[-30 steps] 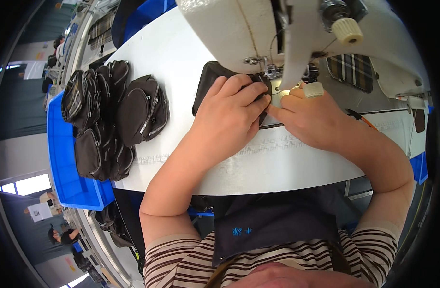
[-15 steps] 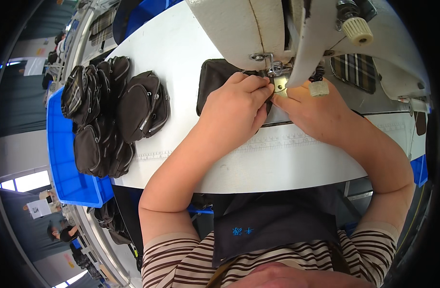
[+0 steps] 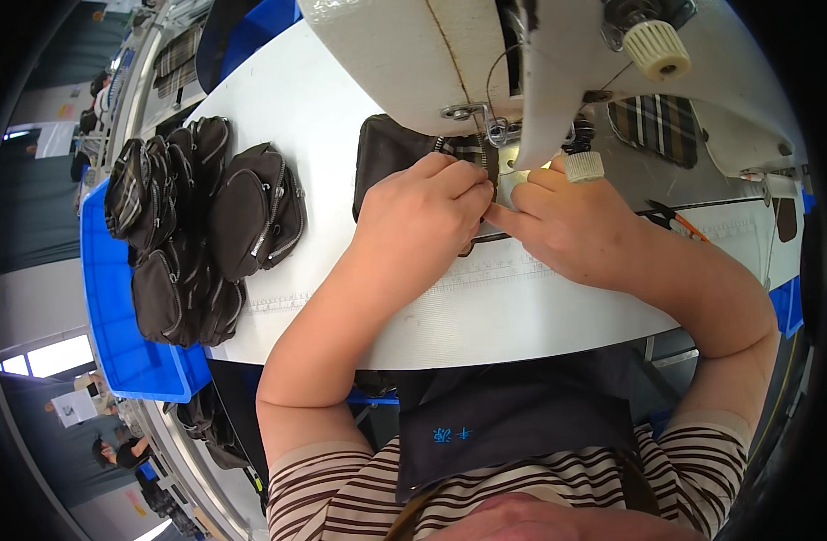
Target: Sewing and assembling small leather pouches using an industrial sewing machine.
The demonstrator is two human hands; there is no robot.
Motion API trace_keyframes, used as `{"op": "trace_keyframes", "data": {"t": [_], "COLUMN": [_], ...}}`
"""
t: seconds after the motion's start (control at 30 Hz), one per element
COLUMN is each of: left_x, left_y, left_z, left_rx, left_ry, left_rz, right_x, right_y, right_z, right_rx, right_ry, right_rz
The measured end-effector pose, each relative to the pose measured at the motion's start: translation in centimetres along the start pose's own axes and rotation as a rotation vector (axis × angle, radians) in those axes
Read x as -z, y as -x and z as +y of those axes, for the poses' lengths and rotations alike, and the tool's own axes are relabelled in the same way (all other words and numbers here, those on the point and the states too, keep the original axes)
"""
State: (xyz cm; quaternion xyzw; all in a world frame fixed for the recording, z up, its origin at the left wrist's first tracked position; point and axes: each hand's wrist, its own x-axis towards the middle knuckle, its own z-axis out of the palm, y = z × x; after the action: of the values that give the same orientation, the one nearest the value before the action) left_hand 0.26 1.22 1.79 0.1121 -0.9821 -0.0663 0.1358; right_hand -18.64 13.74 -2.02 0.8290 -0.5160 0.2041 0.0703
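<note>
A dark brown fabric pouch (image 3: 384,160) lies on the white table at the sewing machine (image 3: 413,59), with a metal zipper (image 3: 483,155) and a strip of plaid cloth showing along its right side. My left hand (image 3: 424,212) presses on it with bent fingers closed at its right edge. Curled beside the metal needle plate (image 3: 511,162), my right hand (image 3: 571,225) has its fingertips together at the same edge, almost touching the left fingers. The edge between both hands is largely hidden by fingers.
Several finished-looking dark zippered pouches (image 3: 251,216) are piled at the left, beside a blue bin (image 3: 116,334). A plaid fabric piece (image 3: 652,131) lies right of the machine. Orange-handled snips (image 3: 689,224) lie by my right forearm. A ruler strip (image 3: 513,269) runs along the table.
The whole view has shifted a little. More of the pouch's zipper and plaid strip shows past my left fingers. The orange-handled snips have come into sight beside my right forearm.
</note>
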Motion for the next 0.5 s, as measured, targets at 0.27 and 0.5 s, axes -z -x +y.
{"op": "trace_keyframes", "data": {"t": [0.27, 0.5], "left_x": [-0.6, -1.1], "left_y": [-0.1, -0.4], "left_z": [0.0, 1.0], "left_rx": [-0.059, -0.022], "left_ry": [-0.024, -0.005], "left_rz": [0.031, 0.051], "right_x": [-0.1, 0.7], "right_y": [-0.1, 0.2], "right_z": [0.1, 1.0], "right_rx": [-0.003, -0.02], "right_ry": [-0.054, -0.068], "right_rz": [0.0, -0.091]}}
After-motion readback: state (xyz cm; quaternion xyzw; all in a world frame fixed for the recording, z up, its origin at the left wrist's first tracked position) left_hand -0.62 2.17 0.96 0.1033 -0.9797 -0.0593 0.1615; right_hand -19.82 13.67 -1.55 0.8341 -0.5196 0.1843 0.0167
